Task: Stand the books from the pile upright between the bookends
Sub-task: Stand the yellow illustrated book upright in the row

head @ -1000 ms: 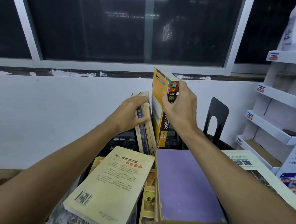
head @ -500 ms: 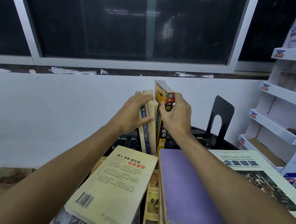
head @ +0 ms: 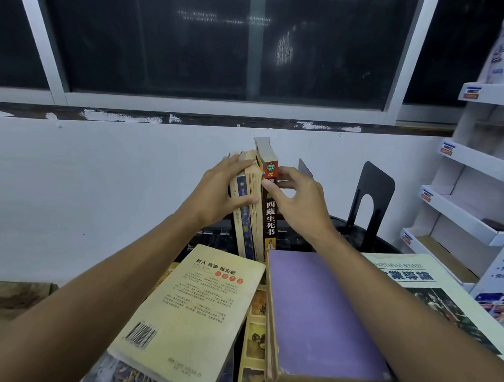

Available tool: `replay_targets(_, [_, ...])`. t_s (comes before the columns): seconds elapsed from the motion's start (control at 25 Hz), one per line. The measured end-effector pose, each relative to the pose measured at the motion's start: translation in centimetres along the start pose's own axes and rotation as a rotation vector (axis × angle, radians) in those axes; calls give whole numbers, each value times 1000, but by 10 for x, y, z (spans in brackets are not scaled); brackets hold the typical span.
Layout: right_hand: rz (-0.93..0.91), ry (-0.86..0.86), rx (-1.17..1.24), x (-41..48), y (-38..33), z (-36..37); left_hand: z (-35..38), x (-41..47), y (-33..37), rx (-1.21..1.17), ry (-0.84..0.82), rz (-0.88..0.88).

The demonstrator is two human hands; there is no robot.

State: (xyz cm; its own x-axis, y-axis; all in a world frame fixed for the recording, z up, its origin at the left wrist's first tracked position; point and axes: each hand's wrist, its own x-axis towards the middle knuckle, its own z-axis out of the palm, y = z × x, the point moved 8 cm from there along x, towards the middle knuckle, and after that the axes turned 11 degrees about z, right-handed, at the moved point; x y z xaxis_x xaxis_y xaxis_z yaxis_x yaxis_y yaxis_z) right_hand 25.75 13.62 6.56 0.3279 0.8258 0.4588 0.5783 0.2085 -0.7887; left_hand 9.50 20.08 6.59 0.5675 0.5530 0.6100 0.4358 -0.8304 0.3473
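Observation:
Several books stand upright in a row on the dark table. The rightmost one has a black spine with white characters and a red top. My left hand presses flat against the left books of the row. My right hand pinches the black-spined book near its top, thumb on the spine. A black metal bookend stands to the right, apart from the row. The left bookend is hidden behind the books. A pile lies in front: a cream paperback and a purple hardback.
A large book with a pale cover lies flat at the right. White cardboard display shelves stand at the far right. A white wall and a dark window are right behind the table. More flat books lie under the pile.
The black-spined book was lowered and turned, and now stands upright against the row. My right hand slid up to its top. My left hand kept pressing the row.

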Motion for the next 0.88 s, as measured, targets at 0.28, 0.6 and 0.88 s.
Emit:
replay_targets(0.28, [139, -359, -111, -2, 34, 26, -2, 0, 2, -18, 4, -20])
replay_targets(0.6, [134, -356, -34, 3, 36, 29, -5, 1, 4, -48, 38, 8])
replay_targets(0.88, [142, -351, -31, 3, 39, 32, -3, 1, 0, -51, 32, -2])
